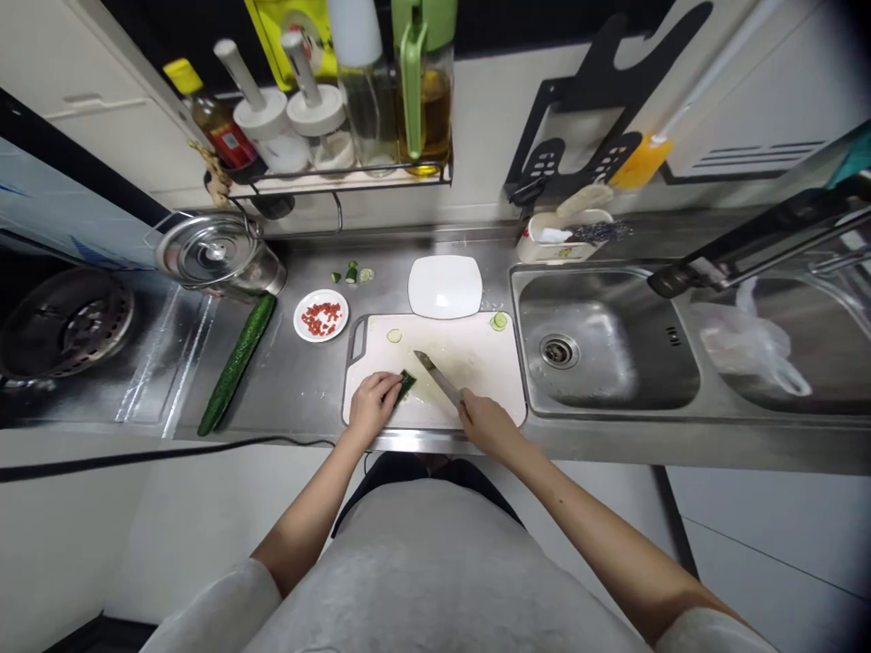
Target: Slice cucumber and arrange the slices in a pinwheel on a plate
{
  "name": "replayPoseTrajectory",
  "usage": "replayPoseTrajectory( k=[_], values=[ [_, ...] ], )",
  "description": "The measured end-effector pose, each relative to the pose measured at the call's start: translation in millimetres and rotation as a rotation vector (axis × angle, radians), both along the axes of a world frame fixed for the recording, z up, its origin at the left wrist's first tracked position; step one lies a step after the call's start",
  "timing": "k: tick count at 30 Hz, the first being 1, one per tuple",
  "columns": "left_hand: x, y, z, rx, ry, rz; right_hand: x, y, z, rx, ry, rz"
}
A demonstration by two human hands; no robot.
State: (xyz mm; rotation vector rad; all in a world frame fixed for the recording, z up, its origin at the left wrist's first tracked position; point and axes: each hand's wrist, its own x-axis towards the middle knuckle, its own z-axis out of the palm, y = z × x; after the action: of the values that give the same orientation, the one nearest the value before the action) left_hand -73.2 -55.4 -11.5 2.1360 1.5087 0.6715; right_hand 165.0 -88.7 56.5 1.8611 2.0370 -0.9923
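Note:
My left hand [373,405] is closed over a short piece of cucumber [406,384] on the white cutting board [469,349]; most of the piece is hidden under my fingers. My right hand [486,424] grips a knife [437,375] by its handle, the blade pointing up and left over the board, just right of the cucumber piece and apart from it. A single cucumber slice [394,336] lies near the board's upper left. A few more slices [499,321] sit at its upper right corner.
A white plate [445,286] stands behind the board, and a small plate of chopped red bits [321,316] to its left. A whole cucumber [237,365] lies farther left, by a steel pot [210,254]. Cucumber ends [351,272] rest behind. The sink [605,345] is right.

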Motion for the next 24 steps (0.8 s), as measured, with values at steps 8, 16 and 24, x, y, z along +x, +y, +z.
replayPoseTrajectory(
  k=[8,16,24],
  values=[
    [2,1,-12.0,0.073,0.068,-0.061,-20,-2,4.7,0.056,-0.061,0.146],
    [-1,-1,-22.6,0.109,0.102,-0.065,-25,-7,-2.4,0.089,-0.098,0.187],
    [-3,0,-25.7,0.072,0.095,-0.066,-27,-6,4.3,0.071,-0.105,0.216]
  ],
)
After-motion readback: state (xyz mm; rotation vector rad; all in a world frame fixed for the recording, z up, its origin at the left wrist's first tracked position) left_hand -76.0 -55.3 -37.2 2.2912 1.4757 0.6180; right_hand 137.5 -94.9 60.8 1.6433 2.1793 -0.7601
